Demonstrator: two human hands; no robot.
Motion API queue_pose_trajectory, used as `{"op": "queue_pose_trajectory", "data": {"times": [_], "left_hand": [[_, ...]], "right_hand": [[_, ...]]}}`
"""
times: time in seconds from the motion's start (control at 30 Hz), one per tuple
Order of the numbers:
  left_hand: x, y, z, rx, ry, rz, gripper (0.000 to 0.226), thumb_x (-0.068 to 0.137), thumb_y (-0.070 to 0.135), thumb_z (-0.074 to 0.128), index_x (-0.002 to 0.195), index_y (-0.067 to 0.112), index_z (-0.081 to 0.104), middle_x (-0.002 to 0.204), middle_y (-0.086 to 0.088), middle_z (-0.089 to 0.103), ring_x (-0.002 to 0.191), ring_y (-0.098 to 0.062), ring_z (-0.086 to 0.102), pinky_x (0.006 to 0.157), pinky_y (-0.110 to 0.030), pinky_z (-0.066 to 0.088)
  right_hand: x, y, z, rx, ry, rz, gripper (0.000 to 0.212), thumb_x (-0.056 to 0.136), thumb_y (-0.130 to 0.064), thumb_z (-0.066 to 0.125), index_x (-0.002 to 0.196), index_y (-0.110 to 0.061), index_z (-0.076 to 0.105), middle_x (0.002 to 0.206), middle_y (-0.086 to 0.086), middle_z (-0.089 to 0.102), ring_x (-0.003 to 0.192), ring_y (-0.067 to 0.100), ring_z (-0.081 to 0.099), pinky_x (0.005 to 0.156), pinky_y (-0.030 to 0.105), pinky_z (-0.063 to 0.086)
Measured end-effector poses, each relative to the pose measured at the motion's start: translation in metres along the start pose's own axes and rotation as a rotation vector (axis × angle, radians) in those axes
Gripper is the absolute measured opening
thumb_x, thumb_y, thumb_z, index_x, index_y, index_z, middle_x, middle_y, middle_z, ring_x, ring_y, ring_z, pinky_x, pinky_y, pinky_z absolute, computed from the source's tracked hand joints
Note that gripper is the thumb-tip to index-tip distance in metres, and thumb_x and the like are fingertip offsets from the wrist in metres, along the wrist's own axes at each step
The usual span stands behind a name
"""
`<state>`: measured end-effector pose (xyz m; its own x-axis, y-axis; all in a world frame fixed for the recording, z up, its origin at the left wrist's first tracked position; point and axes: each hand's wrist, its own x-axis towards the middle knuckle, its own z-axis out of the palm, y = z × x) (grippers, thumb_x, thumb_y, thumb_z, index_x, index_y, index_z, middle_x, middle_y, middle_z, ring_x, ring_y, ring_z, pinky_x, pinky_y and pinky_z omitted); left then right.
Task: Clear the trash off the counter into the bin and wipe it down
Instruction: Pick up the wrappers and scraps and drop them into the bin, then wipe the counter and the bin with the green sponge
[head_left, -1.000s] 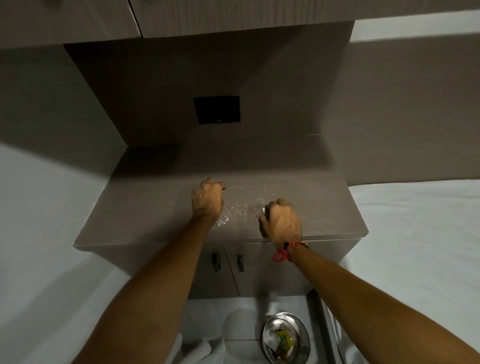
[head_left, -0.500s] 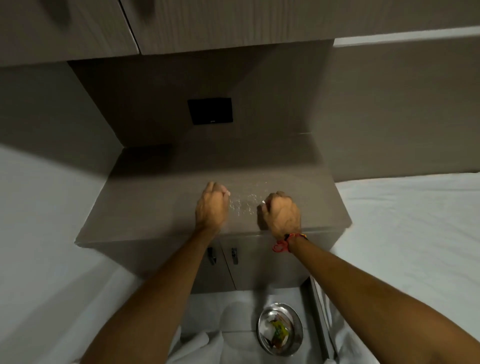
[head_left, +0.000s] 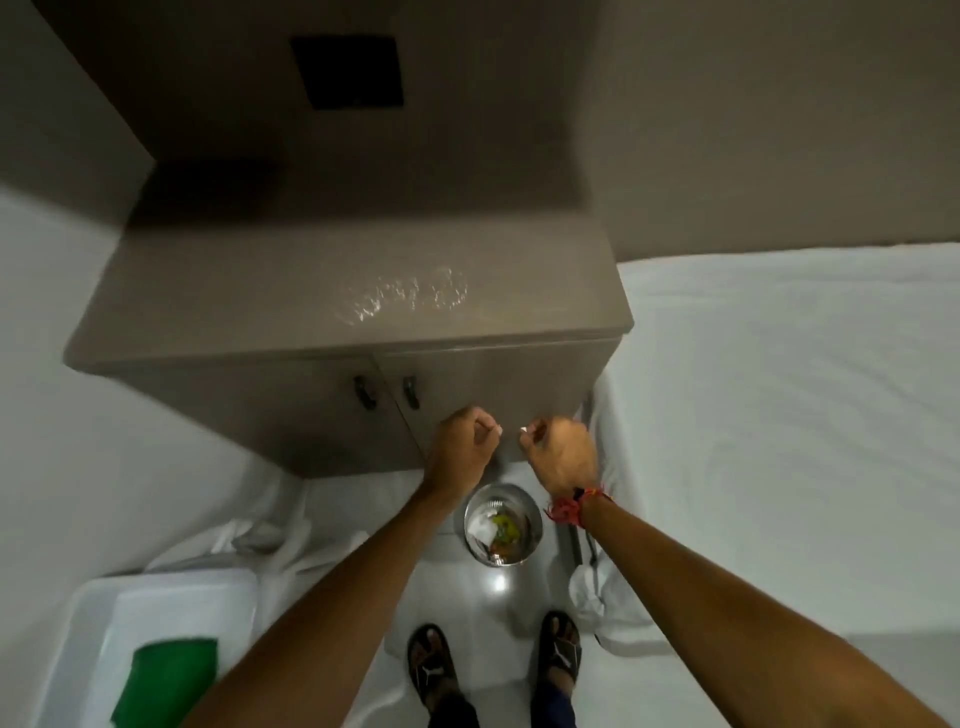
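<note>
Fists, both of them: my left hand (head_left: 460, 448) and right hand (head_left: 562, 451) hang side by side, not touching, in front of the cabinet doors (head_left: 467, 400) and just above the bin (head_left: 503, 524). My left hand is curled closed with a small white scrap (head_left: 494, 429) showing at the fingertips. My right hand is curled closed too, and a second white bit (head_left: 524, 429) pokes out of its pinch. Both scraps are too small and blurred to name further. A red thread band (head_left: 571, 506) circles my right wrist.

The bin is a round steel one standing on the pale floor (head_left: 498, 587) between my forearms, with white, green and orange trash (head_left: 498, 527) lying inside it. My sandalled feet (head_left: 493, 665) stand just behind it.

The counter (head_left: 260, 291) carries a patch of shiny wet streaks (head_left: 405, 299) near its front right edge. Two dark handles (head_left: 387, 392) sit close together where the doors meet. A black square panel (head_left: 347, 70) is set in the wall above the counter.

White bedding (head_left: 779, 415) fills the right side. At lower left a white tub (head_left: 130, 623) holds a green cloth (head_left: 169, 680), well apart from my hands.
</note>
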<state>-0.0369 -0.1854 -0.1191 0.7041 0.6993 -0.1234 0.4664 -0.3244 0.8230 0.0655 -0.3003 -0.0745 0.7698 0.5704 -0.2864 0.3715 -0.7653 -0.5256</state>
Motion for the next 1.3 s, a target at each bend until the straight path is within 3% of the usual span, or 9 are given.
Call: {"op": "queue_pose_trajectory", "data": {"times": [0.1,0.2,0.33,0.53,0.77,0.9,1.03,1.17,1.3], "left_hand": [[-0.02,-0.053,0.038,-0.012,-0.059,-0.136,0.007,0.088,0.023,0.069,0.089,0.016,0.067,0.077,0.005,0.068,0.072,-0.012,0.065,0.062,-0.017,0.047],[-0.027,-0.113,0.081,0.019,-0.063,-0.256,0.007,0.084,0.019,0.073,0.088,0.013,0.07,0.079,0.003,0.07,0.075,-0.016,0.067,0.059,-0.005,0.041],[-0.031,-0.187,0.142,0.042,-0.042,-0.394,0.008,0.085,0.011,0.07,0.088,0.004,0.071,0.087,-0.016,0.075,0.083,-0.032,0.07,0.072,-0.032,0.053],[-0.016,-0.258,0.198,0.087,-0.025,-0.47,0.016,0.088,0.019,0.068,0.095,0.006,0.072,0.097,-0.016,0.076,0.094,-0.035,0.069,0.083,-0.039,0.057],[-0.025,-0.284,0.209,0.093,-0.058,-0.461,0.02,0.09,0.022,0.068,0.101,0.005,0.068,0.102,-0.012,0.076,0.094,-0.028,0.071,0.073,-0.024,0.049],[-0.031,-0.259,0.182,0.086,-0.056,-0.403,0.02,0.092,0.018,0.065,0.107,0.005,0.065,0.105,-0.014,0.075,0.097,-0.028,0.071,0.078,-0.032,0.057],[-0.04,-0.216,0.131,0.107,-0.01,-0.284,0.022,0.094,0.019,0.061,0.112,0.007,0.063,0.11,-0.011,0.072,0.102,-0.025,0.068,0.088,-0.04,0.058],[-0.067,-0.169,0.053,0.255,0.116,-0.182,0.031,0.098,0.021,0.057,0.127,0.011,0.056,0.126,-0.008,0.065,0.12,-0.023,0.059,0.101,-0.036,0.052],[-0.104,-0.135,-0.035,0.433,0.334,-0.127,0.039,0.096,0.027,0.059,0.132,0.015,0.052,0.129,-0.009,0.063,0.121,-0.023,0.058,0.102,-0.035,0.05]], "right_hand": [[-0.003,0.037,0.043,0.005,-0.048,0.088,0.023,0.09,-0.031,0.066,0.07,-0.021,0.062,0.066,-0.003,0.063,0.063,0.018,0.065,0.052,0.021,0.045],[0.004,0.078,0.099,0.021,-0.13,0.15,0.013,0.087,-0.026,0.068,0.075,-0.021,0.067,0.08,0.0,0.072,0.075,0.019,0.07,0.066,0.031,0.061],[0.023,0.134,0.175,0.007,-0.182,0.257,0.013,0.089,-0.026,0.066,0.093,-0.016,0.074,0.093,0.005,0.074,0.085,0.024,0.072,0.076,0.036,0.062],[0.059,0.188,0.252,-0.049,-0.174,0.27,0.02,0.087,-0.027,0.068,0.103,-0.016,0.074,0.096,0.006,0.073,0.079,0.023,0.067,0.068,0.023,0.052],[0.057,0.213,0.284,-0.07,-0.2,0.201,0.016,0.09,-0.027,0.068,0.098,-0.013,0.072,0.093,0.006,0.071,0.081,0.026,0.069,0.074,0.033,0.061],[0.045,0.189,0.27,-0.136,-0.228,0.02,0.013,0.094,-0.027,0.062,0.098,-0.015,0.067,0.087,0.003,0.07,0.078,0.023,0.07,0.069,0.037,0.062],[0.027,0.138,0.241,-0.278,-0.239,-0.29,0.029,0.094,-0.025,0.056,0.121,-0.016,0.061,0.111,0.006,0.068,0.096,0.023,0.064,0.076,0.041,0.06],[-0.004,0.065,0.2,-0.351,-0.223,-0.619,0.043,0.089,-0.016,0.06,0.131,-0.007,0.055,0.122,0.013,0.063,0.11,0.03,0.057,0.088,0.042,0.053],[-0.041,-0.013,0.173,-0.397,-0.248,-0.873,0.049,0.087,-0.014,0.061,0.134,-0.003,0.054,0.13,0.019,0.059,0.121,0.036,0.053,0.104,0.045,0.043]]}}
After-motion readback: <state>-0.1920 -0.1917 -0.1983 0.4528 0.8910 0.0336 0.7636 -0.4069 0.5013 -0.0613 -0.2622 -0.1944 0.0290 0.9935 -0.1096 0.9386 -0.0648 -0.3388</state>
